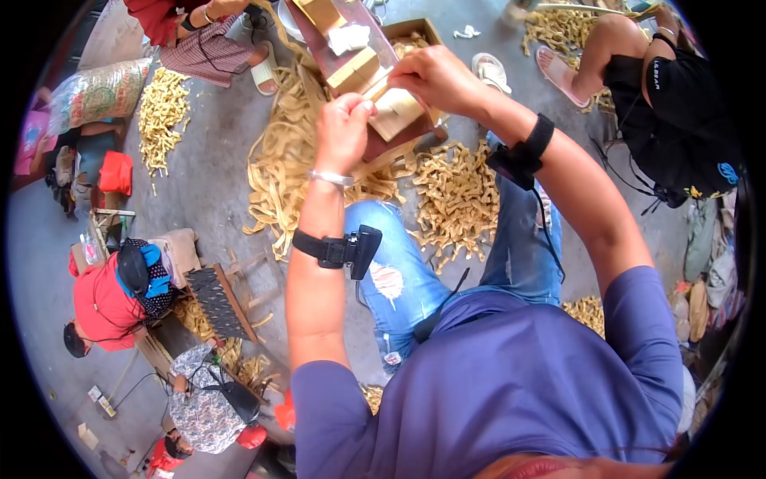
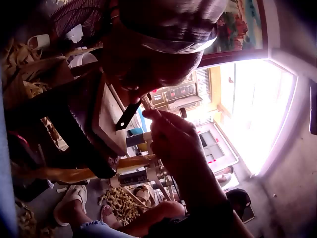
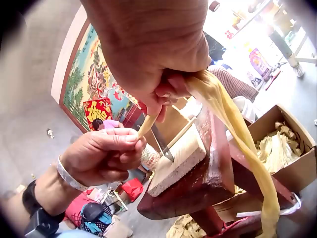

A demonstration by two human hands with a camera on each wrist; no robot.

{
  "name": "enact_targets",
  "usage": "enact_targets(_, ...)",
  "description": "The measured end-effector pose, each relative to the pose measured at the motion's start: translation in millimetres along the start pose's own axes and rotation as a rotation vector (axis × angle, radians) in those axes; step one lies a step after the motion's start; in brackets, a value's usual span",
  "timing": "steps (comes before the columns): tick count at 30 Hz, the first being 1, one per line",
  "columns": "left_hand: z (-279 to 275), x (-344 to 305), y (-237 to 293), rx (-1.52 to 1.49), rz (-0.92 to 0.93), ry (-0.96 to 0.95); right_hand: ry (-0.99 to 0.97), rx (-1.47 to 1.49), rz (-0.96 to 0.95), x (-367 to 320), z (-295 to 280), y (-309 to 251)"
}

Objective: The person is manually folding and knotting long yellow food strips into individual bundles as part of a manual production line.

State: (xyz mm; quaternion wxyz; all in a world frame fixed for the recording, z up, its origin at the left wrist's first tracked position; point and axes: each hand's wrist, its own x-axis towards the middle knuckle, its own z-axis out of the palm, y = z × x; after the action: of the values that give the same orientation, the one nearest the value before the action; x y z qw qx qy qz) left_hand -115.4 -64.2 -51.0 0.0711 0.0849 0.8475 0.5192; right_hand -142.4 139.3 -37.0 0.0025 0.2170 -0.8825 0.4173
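Both hands work on a long, soft, pale yellow strip (image 3: 242, 134) above a bench. My left hand (image 3: 106, 153) pinches its short end between thumb and fingertips. Close by, my right hand (image 3: 153, 54) grips the strip with curled fingers, and the long tail hangs down past the bench. Below the hands, a dark flat blade (image 2: 129, 116) stands tilted up from a wooden board (image 3: 181, 158). This board lies on the dark red bench (image 3: 218, 171). In the head view the left hand (image 1: 341, 136) and right hand (image 1: 443, 80) hover over the bench's near end.
Loose strips (image 1: 283, 160) drape down left of the bench. A heap of short knotted pieces (image 1: 459, 195) lies on the floor by my knees. Beside the bench is a cardboard box (image 3: 292, 168) with strips inside. People sit around, one in black shorts (image 1: 638, 104) at right.
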Motion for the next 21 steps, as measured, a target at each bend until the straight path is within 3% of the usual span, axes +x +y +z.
enact_targets(3,1.3,2.1,-9.8,0.018,-0.104,-0.071,-0.019,-0.271,-0.019,5.4,18.2,17.8)
enact_targets(4,3.1,-1.8,-16.1,-0.040,-0.146,-0.107,0.077,-0.170,-0.113,4.4,20.6,24.0)
enact_targets(7,6.2,-23.1,5.2,-0.241,-0.316,-0.292,0.025,0.370,0.381,-11.9,-2.1,9.9)
enact_targets(8,11.8,-33.4,18.8,-0.307,-0.377,-0.355,0.068,0.627,0.300,-19.0,-1.7,16.7)
enact_targets(9,18.1,-43.2,26.3,-0.374,-0.438,-0.419,0.087,0.656,0.204,-25.8,-3.7,18.7)
enact_targets(10,22.1,-43.8,21.1,0.092,-0.115,-0.564,0.107,0.771,0.196,-37.0,-9.0,3.4)
enact_targets(13,51.4,-66.3,37.0,-0.513,-0.429,-0.462,0.083,0.952,0.183,-73.8,-25.7,-33.3)
enact_targets(15,57.4,-81.3,62.9,-1.139,-0.466,-0.380,0.037,1.030,0.134,-101.3,-30.6,-50.7)
enact_targets(18,63.9,-98.0,93.0,-1.178,-0.341,-0.149,0.067,0.934,0.120,-141.7,-37.2,-80.9)
enact_targets(21,62.0,-118.4,133.8,-1.114,-0.266,-0.086,0.168,0.685,-0.073,-168.4,-51.4,-110.6)
